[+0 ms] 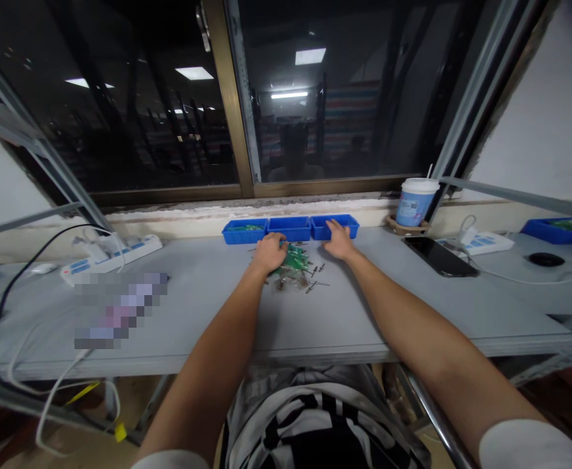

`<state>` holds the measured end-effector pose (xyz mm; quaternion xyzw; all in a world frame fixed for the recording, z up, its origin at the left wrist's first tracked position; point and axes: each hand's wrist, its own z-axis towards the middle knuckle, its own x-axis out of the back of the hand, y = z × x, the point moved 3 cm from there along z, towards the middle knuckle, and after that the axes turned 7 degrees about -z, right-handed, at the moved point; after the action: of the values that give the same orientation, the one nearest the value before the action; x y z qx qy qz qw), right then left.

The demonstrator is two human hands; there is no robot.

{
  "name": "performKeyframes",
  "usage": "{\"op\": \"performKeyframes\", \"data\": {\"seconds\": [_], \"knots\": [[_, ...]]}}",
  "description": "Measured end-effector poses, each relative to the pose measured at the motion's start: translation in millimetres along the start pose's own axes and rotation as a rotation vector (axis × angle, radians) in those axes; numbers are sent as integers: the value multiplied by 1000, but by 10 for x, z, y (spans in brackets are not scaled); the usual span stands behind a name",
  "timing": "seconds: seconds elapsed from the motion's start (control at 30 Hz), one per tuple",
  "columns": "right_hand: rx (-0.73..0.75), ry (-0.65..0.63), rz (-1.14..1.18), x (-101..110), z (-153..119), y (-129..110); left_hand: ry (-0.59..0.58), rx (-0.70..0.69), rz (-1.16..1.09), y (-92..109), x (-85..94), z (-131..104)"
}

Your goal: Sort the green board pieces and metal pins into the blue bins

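This seems to be a workshop, a place for small handwork. On the grey workbench (208, 312), near the window (325, 117), three blue bins (288, 228) stand in a row, and small metal parts (310, 277) lie in front of them. Power strips (113, 254) are at left and right. Metal frames (481, 91) rise at both sides, and the dark glass reflects ceiling lights (310, 56).

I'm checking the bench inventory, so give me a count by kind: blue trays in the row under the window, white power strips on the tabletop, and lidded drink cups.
Blue trays in the row: 3
White power strips: 2
Lidded drink cup: 1
Total: 6
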<state>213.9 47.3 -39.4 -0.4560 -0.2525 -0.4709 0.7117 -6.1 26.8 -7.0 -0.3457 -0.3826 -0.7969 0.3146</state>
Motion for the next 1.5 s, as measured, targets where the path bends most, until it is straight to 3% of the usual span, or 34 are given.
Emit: {"op": "performKeyframes", "data": {"seconds": [0.07,0.13,0.33,0.4,0.5,0.8,1.03,1.2,1.37,1.5], "knots": [[32,17,56,69,-9,-52,-3,1,2,-2,0,-2],[94,-60,159,121,-28,-115,-5,-2,5,-1,0,-5],[313,-652,418,146,-150,-311,-7,-20,11,24,10,-12],[337,-771,388,135,-180,-350,-7,-29,14,35,14,-14],[332,-835,329,108,-196,-383,-9,-30,21,48,18,-17],[281,-780,386,92,-194,-368,-18,-46,21,50,17,-15],[219,-416,530,109,-105,-371,-56,-172,-35,180,27,-39],[232,-262,494,98,-112,-486,-133,-316,-116,287,-11,-62],[247,-228,499,87,-143,-574,-50,-251,-72,256,-8,-37],[159,-268,671,105,-171,-609,-27,-232,-19,257,18,-34]]}}
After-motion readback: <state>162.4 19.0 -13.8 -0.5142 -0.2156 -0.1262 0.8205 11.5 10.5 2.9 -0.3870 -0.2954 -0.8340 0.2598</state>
